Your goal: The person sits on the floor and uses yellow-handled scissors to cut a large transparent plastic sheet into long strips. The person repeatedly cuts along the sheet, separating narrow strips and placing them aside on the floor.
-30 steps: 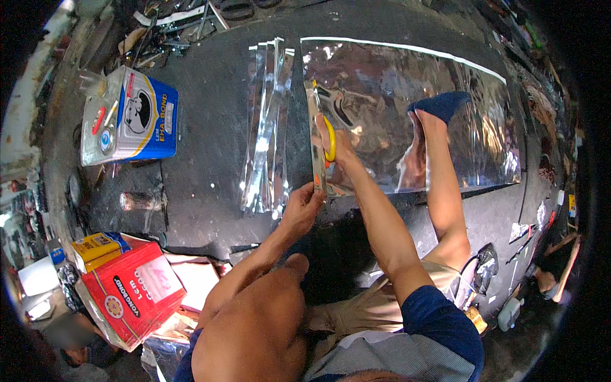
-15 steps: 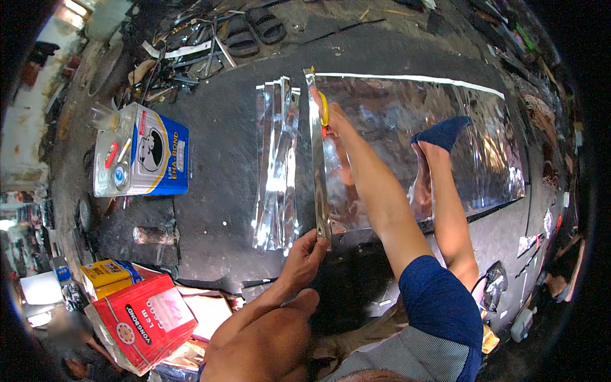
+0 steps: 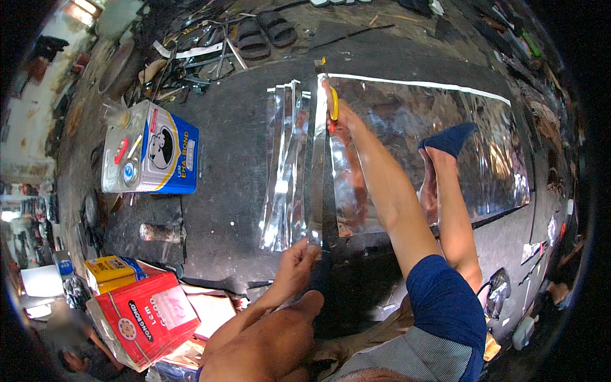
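A large silvery reflective sheet [image 3: 394,114] lies flat on a dark mat. At its left edge my right hand [image 3: 340,113] is closed round a yellow-handled tool [image 3: 335,102] with a red end; its kind and working tip are hard to make out. A narrow shiny strip [image 3: 318,137] runs from near that hand toward me. My left hand [image 3: 299,262] pinches the strip's near end, and a dark gap parts it from the sheet. Left of it lies a pile of similar strips [image 3: 280,172]. My foot in a navy sock [image 3: 450,140] rests on the sheet.
A blue and white glue tin [image 3: 168,149] stands at the left, with a clear cup on it. Nearer are a small jar [image 3: 159,233], a yellow tin [image 3: 109,274] and a red box [image 3: 143,318]. Black sandals [image 3: 254,38] and scattered scraps [image 3: 191,57] lie at the far side.
My left hand has moved left with the strip's near end, widening the gap from the sheet. My right hand stays near the sheet's far left corner. The view has shifted slightly.
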Demonstrator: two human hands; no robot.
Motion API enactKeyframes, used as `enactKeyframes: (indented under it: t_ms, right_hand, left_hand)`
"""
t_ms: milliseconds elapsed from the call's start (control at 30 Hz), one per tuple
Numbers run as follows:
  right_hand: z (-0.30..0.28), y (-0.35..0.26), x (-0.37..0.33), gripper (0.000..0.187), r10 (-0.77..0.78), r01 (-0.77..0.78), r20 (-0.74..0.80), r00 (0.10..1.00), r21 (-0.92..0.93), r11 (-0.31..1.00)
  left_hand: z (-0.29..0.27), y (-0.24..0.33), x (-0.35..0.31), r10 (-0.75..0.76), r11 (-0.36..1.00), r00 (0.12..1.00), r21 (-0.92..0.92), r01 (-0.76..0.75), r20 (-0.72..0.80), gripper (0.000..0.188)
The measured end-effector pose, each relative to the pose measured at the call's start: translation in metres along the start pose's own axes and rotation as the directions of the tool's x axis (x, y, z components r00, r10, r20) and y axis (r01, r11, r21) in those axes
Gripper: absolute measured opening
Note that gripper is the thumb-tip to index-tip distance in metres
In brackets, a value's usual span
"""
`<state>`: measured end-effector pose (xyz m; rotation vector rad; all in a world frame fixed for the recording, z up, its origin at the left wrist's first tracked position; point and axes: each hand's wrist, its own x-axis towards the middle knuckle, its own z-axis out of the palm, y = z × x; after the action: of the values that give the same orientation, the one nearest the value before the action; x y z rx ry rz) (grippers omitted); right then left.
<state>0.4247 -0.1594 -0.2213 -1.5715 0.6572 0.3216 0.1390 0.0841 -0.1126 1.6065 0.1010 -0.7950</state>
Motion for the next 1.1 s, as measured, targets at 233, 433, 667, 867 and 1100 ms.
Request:
enactKeyframes:
  t_ms: [233,433,667,867,1100]
  right_hand:
    - [-0.015,0.011,-0.009,0.088,-0.016,0.011,0.069,0.997,0.073,0.997]
    - [-0.034,0.089,-0.126,0.076,0.080,-0.121,0.189,0.979,0.214,0.969]
    - [-0.052,0.185,-0.334,0.079,0.268,-0.318,0.207,0.941,0.263,0.911]
    - [-0.038,0.239,-0.417,0.085,0.338,-0.485,0.446,0.829,0.270,0.832]
    - [-0.024,0.228,-0.408,0.092,0.399,-0.488,0.413,0.819,0.136,0.862]
  left_hand:
    - [-0.042,-0.058,0.028,0.477,0.650,0.792,0.760,-0.027,-0.380,0.028]
    - [-0.011,-0.080,0.080,0.208,0.925,0.949,0.363,-0.112,-0.238,0.040]
    - [0.058,-0.127,0.153,-0.001,0.983,0.930,0.171,0.069,-0.368,0.019]
    - [0.051,-0.110,0.151,-0.017,0.997,0.988,0.076,0.028,-0.151,0.012]
    - [0.056,-0.086,0.142,-0.003,0.990,0.988,0.140,0.025,-0.153,0.013]
